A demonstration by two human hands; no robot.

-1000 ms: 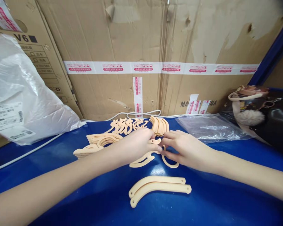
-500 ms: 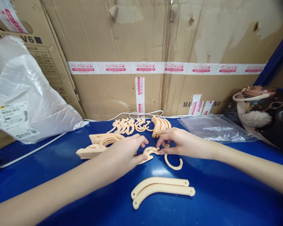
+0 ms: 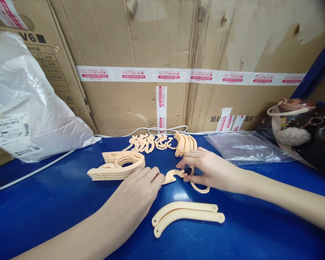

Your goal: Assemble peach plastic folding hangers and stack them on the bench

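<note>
A short, wavy cream-coloured piece [image 3: 171, 176] lies between my hands just above the blue table. My left hand [image 3: 143, 186] is palm down, its fingers curled and closed at the left end of this piece; their tips are hidden. At the right end, the thumb and fingers of my right hand [image 3: 208, 169] pinch it. Partly beneath the right hand is a C-shaped cream hook [image 3: 200, 189]. Nearer to me, two long curved cream arms with end holes [image 3: 188, 213] lie side by side. A stack of cream pieces with a round opening [image 3: 111, 174] stands beyond my left hand.
Farther back are a row of small curved cream pieces [image 3: 143, 143] and a pile of curved arms [image 3: 185, 142]. A clear plastic bag [image 3: 246, 148] and a dark bag [image 3: 319, 141] lie right. A white parcel [image 3: 35, 104], a cable [image 3: 43, 169] and cardboard [image 3: 141, 104] border the table.
My left hand has drawn back toward me and turned palm down, its fingers curling in. My right hand has shifted slightly right, with the wavy piece still between the hands.
</note>
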